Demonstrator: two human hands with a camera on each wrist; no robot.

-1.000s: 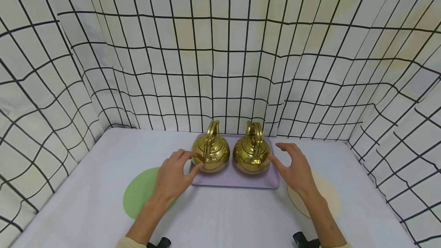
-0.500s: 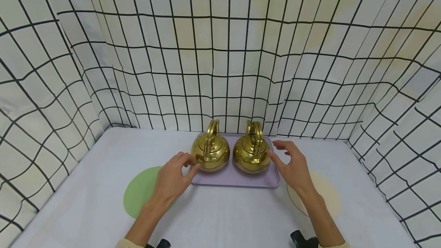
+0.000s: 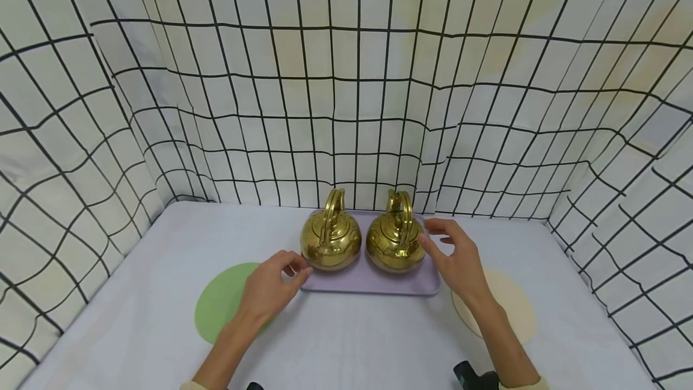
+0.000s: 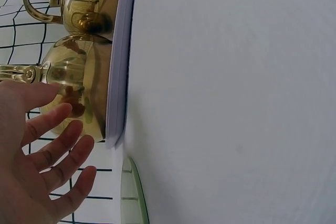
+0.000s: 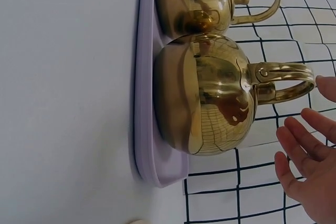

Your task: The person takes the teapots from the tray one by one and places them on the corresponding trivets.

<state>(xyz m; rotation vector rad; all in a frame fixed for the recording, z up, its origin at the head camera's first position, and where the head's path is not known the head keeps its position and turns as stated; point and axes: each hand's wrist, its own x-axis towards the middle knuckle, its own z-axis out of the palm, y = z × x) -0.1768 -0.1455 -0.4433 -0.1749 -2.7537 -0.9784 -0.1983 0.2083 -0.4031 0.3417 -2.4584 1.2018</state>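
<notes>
Two shiny brass teapots stand side by side on a lilac tray (image 3: 368,284) in the head view, their arched handles upright. My left hand (image 3: 271,287) is beside the left teapot (image 3: 331,239), thumb and fingers loosely bent at its lower left side. The left wrist view shows that hand (image 4: 42,156) with fingers spread and nothing in the grasp. At the right teapot (image 3: 392,242), my right hand (image 3: 457,257) has its thumb and fingertips close to the right side. Its fingers (image 5: 294,135) look spread and hold nothing in the right wrist view.
A green round mat (image 3: 219,303) lies under the left forearm, partly covered by it. On the right, a cream round mat (image 3: 514,306) is partly hidden by the right forearm. Black-gridded white cloth (image 3: 346,95) walls off the back and sides of the white table (image 3: 368,342).
My left hand has dropped a little down, away from the left teapot's side, its fingers more bent. My right hand has shifted slightly left toward the right teapot. Both teapots stayed put.
</notes>
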